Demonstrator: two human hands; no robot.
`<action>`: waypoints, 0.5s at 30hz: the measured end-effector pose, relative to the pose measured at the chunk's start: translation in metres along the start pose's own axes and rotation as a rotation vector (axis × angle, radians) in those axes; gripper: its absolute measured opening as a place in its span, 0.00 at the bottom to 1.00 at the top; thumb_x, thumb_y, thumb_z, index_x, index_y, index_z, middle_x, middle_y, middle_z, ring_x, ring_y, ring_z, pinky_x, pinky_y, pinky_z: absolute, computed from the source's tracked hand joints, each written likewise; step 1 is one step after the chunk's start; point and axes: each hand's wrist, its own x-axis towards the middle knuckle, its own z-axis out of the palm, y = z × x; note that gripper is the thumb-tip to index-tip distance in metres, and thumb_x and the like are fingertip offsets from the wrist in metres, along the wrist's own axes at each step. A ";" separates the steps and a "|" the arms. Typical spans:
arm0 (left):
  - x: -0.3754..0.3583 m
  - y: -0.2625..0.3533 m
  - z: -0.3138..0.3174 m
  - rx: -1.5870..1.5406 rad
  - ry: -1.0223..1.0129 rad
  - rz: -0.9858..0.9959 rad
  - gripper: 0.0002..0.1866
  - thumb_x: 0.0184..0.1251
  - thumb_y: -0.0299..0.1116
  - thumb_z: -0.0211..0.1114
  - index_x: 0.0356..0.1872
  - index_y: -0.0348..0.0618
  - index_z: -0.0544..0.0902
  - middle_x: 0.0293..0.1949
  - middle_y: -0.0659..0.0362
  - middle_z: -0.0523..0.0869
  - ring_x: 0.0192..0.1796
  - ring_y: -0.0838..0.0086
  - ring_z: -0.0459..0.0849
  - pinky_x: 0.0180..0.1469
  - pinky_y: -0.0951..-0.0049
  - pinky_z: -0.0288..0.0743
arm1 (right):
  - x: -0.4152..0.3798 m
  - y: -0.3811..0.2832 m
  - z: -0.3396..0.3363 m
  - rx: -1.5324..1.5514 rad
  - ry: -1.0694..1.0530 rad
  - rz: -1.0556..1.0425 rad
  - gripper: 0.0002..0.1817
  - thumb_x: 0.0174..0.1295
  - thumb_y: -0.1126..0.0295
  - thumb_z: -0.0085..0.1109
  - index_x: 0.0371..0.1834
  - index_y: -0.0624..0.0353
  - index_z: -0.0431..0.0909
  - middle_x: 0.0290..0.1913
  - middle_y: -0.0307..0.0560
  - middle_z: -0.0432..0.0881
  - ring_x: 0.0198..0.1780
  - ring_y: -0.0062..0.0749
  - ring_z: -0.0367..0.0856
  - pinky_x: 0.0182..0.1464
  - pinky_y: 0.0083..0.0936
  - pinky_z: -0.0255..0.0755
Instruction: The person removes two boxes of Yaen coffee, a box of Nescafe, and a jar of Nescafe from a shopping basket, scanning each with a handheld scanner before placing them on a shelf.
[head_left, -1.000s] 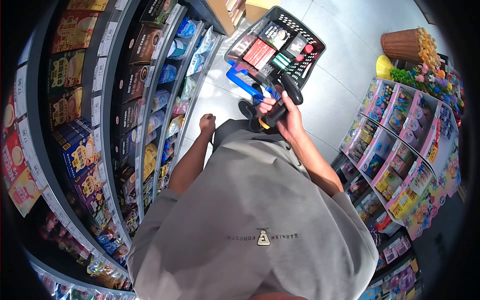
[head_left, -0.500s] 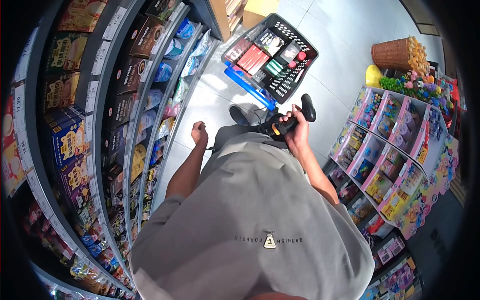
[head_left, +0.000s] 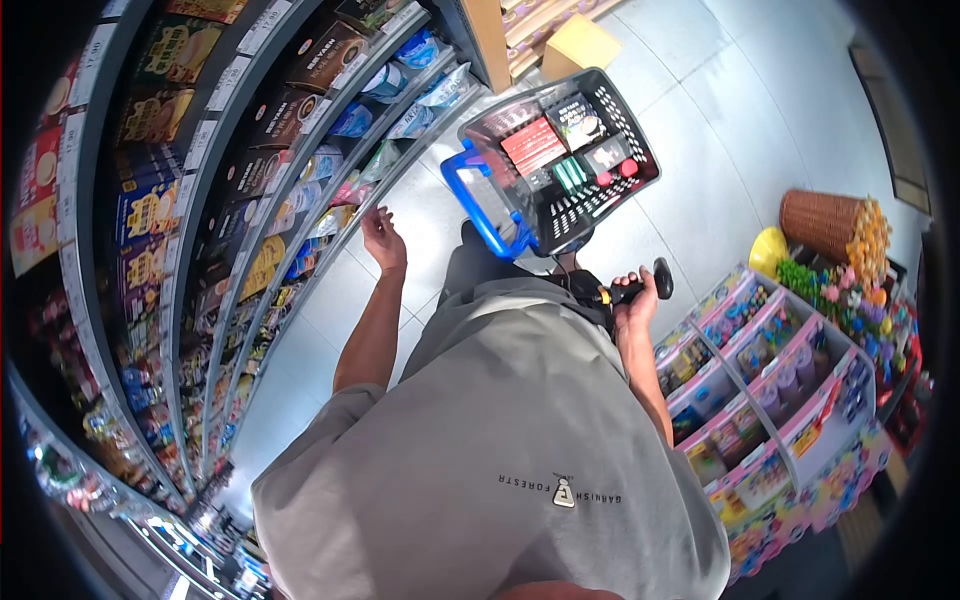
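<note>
My left hand [head_left: 383, 242] is empty, its fingers apart, hanging beside the lower shelf edge near some colourful packets [head_left: 352, 190]. In my right hand [head_left: 632, 305], in front of my right hip, is a black handheld device [head_left: 661, 279] with a rounded head, which looks like a barcode scanner. My fingers wrap around its grip, and an orange part shows beside them. Ahead of my feet stands a black perforated shopping basket [head_left: 645, 150] with a blue handle [head_left: 478, 215]. Inside lie red boxes [head_left: 533, 146], a dark box [head_left: 577, 122], green-striped packs [head_left: 569, 174] and red-capped containers [head_left: 628, 168].
Tall shelving [head_left: 180, 260] with boxed drinks and bags runs along my left. On the right, a pink-edged display stand [head_left: 790, 440] holds small toys. Beyond it are a wicker basket [head_left: 820, 222] and a yellow cone-shaped thing [head_left: 768, 250]. A yellow box [head_left: 580, 48] sits past the shelf end.
My left hand has moved forward and left toward the shelf, its fingers spreading. My right hand has shifted right and back with the scanner. The view has turned, so the shopping basket appears farther right.
</note>
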 end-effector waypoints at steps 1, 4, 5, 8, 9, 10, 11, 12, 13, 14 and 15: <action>-0.006 0.022 0.012 0.012 -0.023 0.095 0.11 0.74 0.27 0.54 0.53 0.36 0.75 0.43 0.54 0.84 0.41 0.72 0.84 0.43 0.73 0.77 | 0.011 -0.015 0.000 0.006 0.002 0.036 0.06 0.62 0.69 0.57 0.33 0.56 0.70 0.23 0.39 0.70 0.24 0.30 0.69 0.32 0.33 0.69; -0.031 0.107 0.048 0.055 -0.095 0.333 0.10 0.72 0.23 0.56 0.51 0.36 0.76 0.45 0.54 0.84 0.43 0.73 0.84 0.45 0.73 0.77 | 0.046 -0.045 -0.006 -0.068 0.039 0.057 0.07 0.62 0.68 0.57 0.31 0.55 0.69 0.23 0.39 0.69 0.22 0.30 0.68 0.30 0.32 0.69; -0.040 0.129 0.059 0.075 -0.141 0.418 0.10 0.71 0.22 0.56 0.51 0.36 0.77 0.46 0.54 0.84 0.44 0.73 0.84 0.46 0.73 0.77 | 0.057 -0.050 -0.015 -0.068 0.065 0.073 0.07 0.61 0.69 0.57 0.31 0.55 0.69 0.22 0.39 0.69 0.22 0.30 0.68 0.29 0.31 0.68; -0.070 0.171 0.100 -0.051 -0.197 0.319 0.11 0.72 0.21 0.54 0.52 0.35 0.77 0.47 0.53 0.83 0.48 0.73 0.83 0.51 0.73 0.76 | 0.092 -0.061 -0.034 -0.096 0.120 0.156 0.07 0.61 0.69 0.57 0.31 0.55 0.69 0.22 0.39 0.69 0.22 0.30 0.67 0.30 0.31 0.68; -0.080 0.177 0.114 -0.184 -0.213 0.240 0.12 0.72 0.23 0.55 0.53 0.34 0.75 0.49 0.54 0.82 0.50 0.73 0.81 0.51 0.74 0.75 | 0.106 -0.062 -0.045 -0.098 0.096 0.183 0.07 0.60 0.69 0.57 0.30 0.54 0.69 0.22 0.39 0.68 0.22 0.30 0.67 0.30 0.30 0.68; -0.088 0.182 0.128 -0.241 -0.218 0.162 0.12 0.73 0.24 0.55 0.54 0.34 0.75 0.50 0.54 0.81 0.50 0.73 0.81 0.51 0.74 0.75 | 0.115 -0.063 -0.054 -0.090 0.043 0.208 0.07 0.60 0.68 0.57 0.30 0.54 0.69 0.22 0.39 0.68 0.23 0.29 0.67 0.31 0.31 0.68; -0.094 0.184 0.141 -0.298 -0.226 0.086 0.12 0.73 0.25 0.55 0.55 0.34 0.74 0.51 0.55 0.80 0.51 0.73 0.81 0.51 0.74 0.75 | 0.124 -0.064 -0.063 -0.076 -0.009 0.231 0.08 0.60 0.68 0.57 0.29 0.54 0.69 0.22 0.39 0.69 0.23 0.29 0.68 0.32 0.31 0.67; -0.098 0.182 0.153 -0.292 -0.237 0.078 0.12 0.73 0.25 0.55 0.55 0.34 0.74 0.51 0.55 0.80 0.51 0.73 0.81 0.51 0.74 0.75 | 0.126 -0.067 -0.063 -0.072 0.006 0.232 0.08 0.60 0.68 0.57 0.29 0.54 0.69 0.22 0.39 0.69 0.23 0.29 0.68 0.32 0.31 0.67; -0.100 0.177 0.165 -0.325 -0.262 -0.032 0.13 0.74 0.28 0.55 0.56 0.35 0.73 0.52 0.54 0.80 0.53 0.72 0.80 0.52 0.73 0.75 | 0.127 -0.067 -0.064 -0.060 0.012 0.246 0.08 0.61 0.68 0.57 0.28 0.53 0.68 0.21 0.37 0.68 0.23 0.28 0.69 0.32 0.29 0.69; -0.101 0.172 0.177 -0.357 -0.286 -0.142 0.14 0.75 0.30 0.54 0.57 0.35 0.73 0.53 0.53 0.80 0.54 0.71 0.80 0.53 0.72 0.75 | 0.128 -0.068 -0.064 -0.046 0.018 0.260 0.09 0.61 0.68 0.57 0.26 0.53 0.67 0.20 0.36 0.68 0.22 0.27 0.69 0.33 0.28 0.70; -0.100 0.166 0.192 -0.344 -0.315 -0.198 0.15 0.75 0.32 0.55 0.56 0.35 0.73 0.53 0.53 0.80 0.54 0.70 0.80 0.54 0.71 0.75 | 0.128 -0.068 -0.066 -0.041 0.036 0.261 0.09 0.61 0.68 0.57 0.26 0.53 0.67 0.20 0.36 0.68 0.22 0.27 0.69 0.33 0.28 0.70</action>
